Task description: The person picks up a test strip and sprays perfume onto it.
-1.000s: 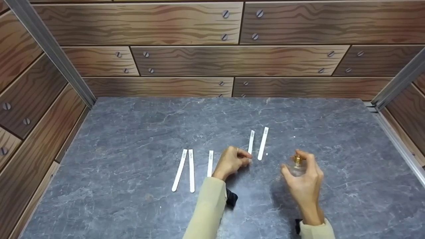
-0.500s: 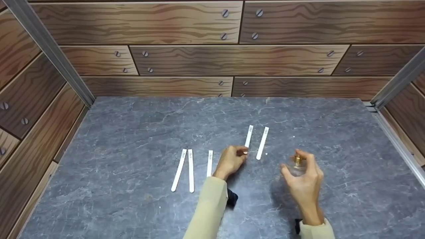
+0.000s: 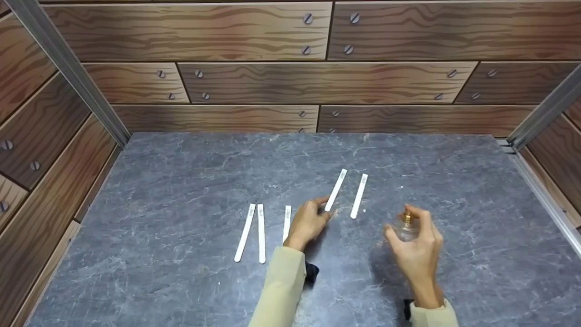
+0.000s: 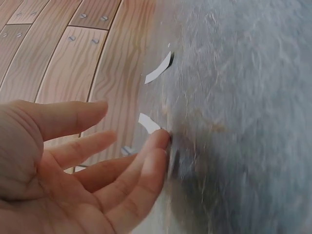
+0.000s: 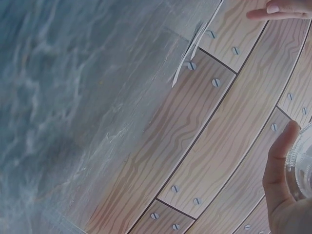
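Note:
My left hand [image 3: 306,225] is beside the lower end of a white paper test strip [image 3: 337,188], its thumb and fingers spread apart. In the left wrist view the fingers [image 4: 141,190] are loosely extended, with the strip [image 4: 148,123] beyond them. A second white strip [image 3: 359,197] lies just to the right. My right hand [image 3: 420,259] holds a clear glass perfume bottle [image 3: 407,232] with a gold neck, the index finger on its top. The right wrist view shows part of the bottle's glass [image 5: 300,168] in the grip.
Two more white strips, a slanted one [image 3: 245,233] and a straighter one [image 3: 262,234], lie to the left. Another strip [image 3: 287,221] is partly hidden behind my left hand. Everything lies on a grey marbled table [image 3: 181,181] with a wood-patterned wall [image 3: 254,84] behind it.
The strip near my left hand has shifted up and left and now lies slanted, nearly level with its neighbour. My left hand has let go and drawn slightly left. The right hand stays put.

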Tool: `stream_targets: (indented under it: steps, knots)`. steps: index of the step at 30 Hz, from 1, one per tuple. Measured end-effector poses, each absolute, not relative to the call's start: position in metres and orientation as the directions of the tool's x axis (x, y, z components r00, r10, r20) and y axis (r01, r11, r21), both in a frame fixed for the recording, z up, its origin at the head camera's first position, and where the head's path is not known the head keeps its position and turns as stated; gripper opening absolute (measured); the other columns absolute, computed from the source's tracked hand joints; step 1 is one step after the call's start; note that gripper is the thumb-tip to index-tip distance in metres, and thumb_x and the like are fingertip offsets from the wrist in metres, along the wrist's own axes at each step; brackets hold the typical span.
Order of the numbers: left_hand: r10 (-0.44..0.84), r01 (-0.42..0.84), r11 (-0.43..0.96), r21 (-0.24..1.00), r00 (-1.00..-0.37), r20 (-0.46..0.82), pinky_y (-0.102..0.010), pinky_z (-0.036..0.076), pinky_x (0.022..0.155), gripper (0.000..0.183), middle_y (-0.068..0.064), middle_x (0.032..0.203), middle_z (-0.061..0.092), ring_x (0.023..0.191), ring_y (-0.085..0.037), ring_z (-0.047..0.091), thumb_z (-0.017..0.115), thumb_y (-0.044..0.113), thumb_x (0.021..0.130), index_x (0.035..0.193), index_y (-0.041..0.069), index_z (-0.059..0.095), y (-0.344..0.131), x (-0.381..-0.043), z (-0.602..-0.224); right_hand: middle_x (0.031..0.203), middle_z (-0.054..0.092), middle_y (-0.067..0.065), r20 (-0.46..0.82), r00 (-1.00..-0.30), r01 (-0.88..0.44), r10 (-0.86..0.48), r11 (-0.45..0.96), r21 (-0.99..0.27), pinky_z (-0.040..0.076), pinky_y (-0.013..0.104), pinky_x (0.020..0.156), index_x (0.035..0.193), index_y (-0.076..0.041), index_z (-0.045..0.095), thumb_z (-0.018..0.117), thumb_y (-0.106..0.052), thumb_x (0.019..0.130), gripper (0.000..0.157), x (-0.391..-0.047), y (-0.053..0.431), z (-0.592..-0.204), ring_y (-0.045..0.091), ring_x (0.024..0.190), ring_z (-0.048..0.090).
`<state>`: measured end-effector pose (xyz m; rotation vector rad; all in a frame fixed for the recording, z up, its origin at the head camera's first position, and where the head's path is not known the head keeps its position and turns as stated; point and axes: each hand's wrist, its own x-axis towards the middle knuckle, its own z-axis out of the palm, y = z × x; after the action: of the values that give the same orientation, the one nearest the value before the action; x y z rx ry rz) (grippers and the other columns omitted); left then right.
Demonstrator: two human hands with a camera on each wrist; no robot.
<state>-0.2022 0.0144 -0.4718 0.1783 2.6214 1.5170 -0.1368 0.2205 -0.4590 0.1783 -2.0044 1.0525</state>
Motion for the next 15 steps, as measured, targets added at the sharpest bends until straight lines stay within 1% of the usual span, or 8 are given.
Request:
stream_targets:
  steps: [2,5,6,8,10,13,15]
  knots:
    - [0.148,0.055,0.503,0.863,-0.989,-0.023,-0.031,0.054,0.069,0.036,-0.013,0.108,0.073,0.068,-0.014,0.058,0.07,0.006,0.094,0.13,0.003,0.069,0.011,-0.199,-0.472,0.087,0.07,0.023,0.733,-0.639,-0.469,0.234,0.636,-0.613,0.047,0.007,0.073,0.105,0.014,0.062,0.079,0.016,0.063,0.046,-0.137,0.221,-0.459,-0.002,0.084,0.057]
    - [0.14,0.07,0.516,0.854,-0.99,-0.004,-0.033,0.054,0.079,0.031,-0.015,0.11,0.072,0.081,-0.017,0.064,0.069,0.004,0.094,0.125,0.002,0.071,0.006,-0.195,-0.472,0.087,0.07,0.024,0.732,-0.641,-0.471,0.231,0.635,-0.613,0.047,0.006,0.074,0.105,0.014,0.061,0.079,0.016,0.062,0.046,-0.138,0.221,-0.459,-0.002,0.084,0.057]
    - [0.139,0.073,0.515,0.854,-0.99,0.001,-0.034,0.055,0.08,0.03,-0.017,0.111,0.072,0.083,-0.019,0.066,0.068,0.003,0.094,0.124,0.002,0.071,0.004,-0.193,-0.472,0.087,0.07,0.024,0.732,-0.641,-0.472,0.232,0.633,-0.614,0.048,0.007,0.074,0.105,0.014,0.062,0.079,0.017,0.062,0.047,-0.138,0.221,-0.459,-0.001,0.083,0.058]
    - [0.135,0.081,0.516,0.853,-0.991,0.013,-0.037,0.055,0.085,0.03,-0.019,0.113,0.072,0.091,-0.025,0.069,0.069,0.002,0.093,0.123,0.0,0.071,0.001,-0.19,-0.471,0.087,0.07,0.024,0.732,-0.638,-0.47,0.239,0.632,-0.616,0.047,0.006,0.073,0.105,0.013,0.062,0.08,0.017,0.061,0.048,-0.138,0.22,-0.46,0.003,0.082,0.059]
    - [0.127,0.085,0.521,0.849,-0.992,0.022,-0.04,0.055,0.091,0.03,-0.02,0.114,0.071,0.1,-0.029,0.069,0.069,0.002,0.093,0.123,-0.001,0.071,-0.002,-0.187,-0.47,0.087,0.07,0.024,0.735,-0.631,-0.467,0.247,0.636,-0.615,0.047,0.006,0.072,0.105,0.011,0.063,0.082,0.016,0.06,0.05,-0.139,0.219,-0.461,0.008,0.08,0.06]
    - [0.113,0.1,0.527,0.844,-0.992,0.047,-0.043,0.054,0.092,0.03,-0.02,0.114,0.071,0.103,-0.032,0.069,0.07,0.002,0.092,0.122,-0.001,0.071,-0.008,-0.184,-0.469,0.087,0.07,0.025,0.736,-0.629,-0.464,0.253,0.637,-0.615,0.046,0.005,0.071,0.106,0.01,0.064,0.083,0.016,0.059,0.051,-0.139,0.218,-0.463,0.012,0.079,0.06]
    - [0.103,0.108,0.534,0.839,-0.993,0.063,-0.041,0.055,0.088,0.03,-0.02,0.114,0.071,0.097,-0.029,0.07,0.07,0.001,0.092,0.122,-0.001,0.071,-0.012,-0.181,-0.468,0.087,0.069,0.025,0.735,-0.63,-0.465,0.252,0.635,-0.616,0.046,0.005,0.072,0.106,0.01,0.064,0.083,0.016,0.058,0.052,-0.139,0.219,-0.464,0.012,0.08,0.06]
